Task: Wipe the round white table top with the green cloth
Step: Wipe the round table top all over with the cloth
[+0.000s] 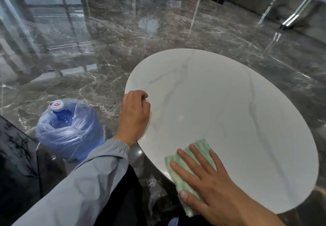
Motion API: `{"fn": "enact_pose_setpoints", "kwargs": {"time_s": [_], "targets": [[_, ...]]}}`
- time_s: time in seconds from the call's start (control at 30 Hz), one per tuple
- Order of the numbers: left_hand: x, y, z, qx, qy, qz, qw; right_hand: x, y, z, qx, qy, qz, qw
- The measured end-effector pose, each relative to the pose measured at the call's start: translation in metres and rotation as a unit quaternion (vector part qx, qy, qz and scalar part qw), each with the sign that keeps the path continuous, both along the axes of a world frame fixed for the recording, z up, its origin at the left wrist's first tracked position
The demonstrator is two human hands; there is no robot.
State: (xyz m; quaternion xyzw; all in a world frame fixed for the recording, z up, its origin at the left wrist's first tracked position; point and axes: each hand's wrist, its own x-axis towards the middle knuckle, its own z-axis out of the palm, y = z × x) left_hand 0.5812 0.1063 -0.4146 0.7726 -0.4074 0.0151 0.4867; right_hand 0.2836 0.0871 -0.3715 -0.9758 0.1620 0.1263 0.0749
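A: Water jug (70, 128): what is held in it?
B: Cannot be told; it is capped and film-wrapped on the floor (158, 31).
A: And the grips?
B: Left grip (134, 118) is clenched empty on the counter (229, 102) rim, likely for bracing. Green cloth (201, 148) is pressed flat at the near edge by the released right grip (211, 187).

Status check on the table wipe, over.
Right hand flat on the cloth, near edge of the table. Left hand on the rim, fingers curled. Water jug on the floor, not in the way.
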Motion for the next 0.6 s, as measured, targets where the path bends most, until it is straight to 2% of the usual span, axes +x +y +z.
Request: {"fn": "enact_pose_setpoints", "kwargs": {"time_s": [0.03,0.13,0.3,0.47,0.6], "targets": [[-0.001,0.001,0.001,-0.009,0.014,0.003,1.000,0.007,-0.002,0.003,0.009,-0.017,0.000,1.000],[-0.003,0.004,0.003,-0.059,0.060,0.023,0.996,0.042,-0.009,0.013,0.053,0.008,-0.015,0.998],[-0.005,0.016,0.002,-0.157,0.210,0.056,0.964,0.129,-0.039,0.004,0.044,-0.014,-0.025,0.999],[-0.010,0.024,-0.003,-0.155,0.278,0.052,0.947,0.225,-0.095,-0.001,0.019,0.013,-0.064,0.998],[-0.008,0.023,-0.007,-0.115,0.356,0.055,0.926,0.250,-0.104,-0.001,0.018,0.010,-0.069,0.997]]}}
